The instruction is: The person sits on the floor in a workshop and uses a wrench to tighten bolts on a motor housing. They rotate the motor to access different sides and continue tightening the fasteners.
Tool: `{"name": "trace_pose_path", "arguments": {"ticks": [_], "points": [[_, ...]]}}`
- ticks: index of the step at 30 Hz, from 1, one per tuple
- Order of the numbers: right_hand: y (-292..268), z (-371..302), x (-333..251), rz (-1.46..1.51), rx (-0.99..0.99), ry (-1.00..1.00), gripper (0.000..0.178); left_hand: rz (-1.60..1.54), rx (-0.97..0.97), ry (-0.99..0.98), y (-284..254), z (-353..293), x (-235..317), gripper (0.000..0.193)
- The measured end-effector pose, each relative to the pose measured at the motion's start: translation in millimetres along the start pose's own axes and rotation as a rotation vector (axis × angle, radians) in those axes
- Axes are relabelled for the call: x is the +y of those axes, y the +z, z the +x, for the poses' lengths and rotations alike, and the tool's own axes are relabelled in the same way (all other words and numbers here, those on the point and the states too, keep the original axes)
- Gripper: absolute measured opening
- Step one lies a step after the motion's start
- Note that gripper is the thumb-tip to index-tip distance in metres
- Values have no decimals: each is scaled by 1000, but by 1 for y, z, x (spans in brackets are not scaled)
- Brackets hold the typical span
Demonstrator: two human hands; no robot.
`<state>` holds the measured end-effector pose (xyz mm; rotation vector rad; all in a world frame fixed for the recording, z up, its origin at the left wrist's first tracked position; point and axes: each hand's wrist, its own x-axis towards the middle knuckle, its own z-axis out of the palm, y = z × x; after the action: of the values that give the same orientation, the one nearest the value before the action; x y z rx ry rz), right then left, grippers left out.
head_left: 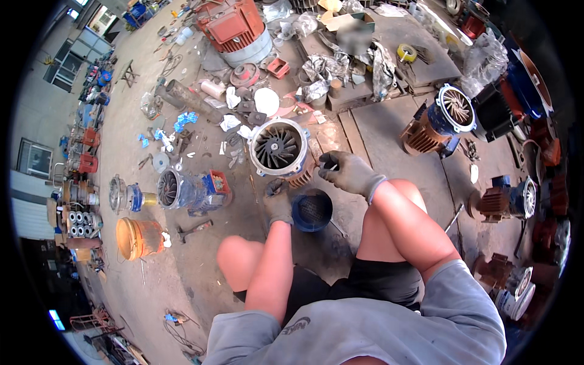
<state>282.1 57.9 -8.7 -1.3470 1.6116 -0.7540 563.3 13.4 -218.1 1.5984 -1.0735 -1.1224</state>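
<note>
An electric motor (297,174) with orange-brown ribs stands upright in front of me. A pale metal rim surrounds the dark fan blades (277,147) on its top. My right hand (350,173), in a grey work glove, is beside the motor's right side; its fingers are curled together, and anything small between them cannot be made out. Low at the motor's near left side is my left hand (278,199), also gloved, with bent fingers near the housing; what they grip is unclear. A blue round cover (312,210) with a dark grille inside lies between my knees.
A second motor (434,118) stands at right, with another (502,202) nearer. To the left are a blue motor (193,191), a hammer (196,230) and an orange bucket (139,239). A large red motor (234,30) and cluttered steel plates (389,128) are beyond.
</note>
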Motion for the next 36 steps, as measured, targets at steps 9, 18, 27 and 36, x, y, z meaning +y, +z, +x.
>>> {"name": "trace_pose_path", "arguments": {"ticks": [9, 18, 27, 36], "points": [[74, 83, 34, -539, -49, 279, 118, 1494, -379, 320, -88, 100, 142, 78], [116, 88, 54, -640, -88, 37, 113, 1559, -789, 486, -29, 176, 159, 43], [107, 105, 106, -325, -60, -371, 48, 1184, -755, 595, -42, 171, 79, 55], [28, 196, 77, -392, -560, -237, 39, 1225, -577, 368, -53, 77, 40, 77]]}}
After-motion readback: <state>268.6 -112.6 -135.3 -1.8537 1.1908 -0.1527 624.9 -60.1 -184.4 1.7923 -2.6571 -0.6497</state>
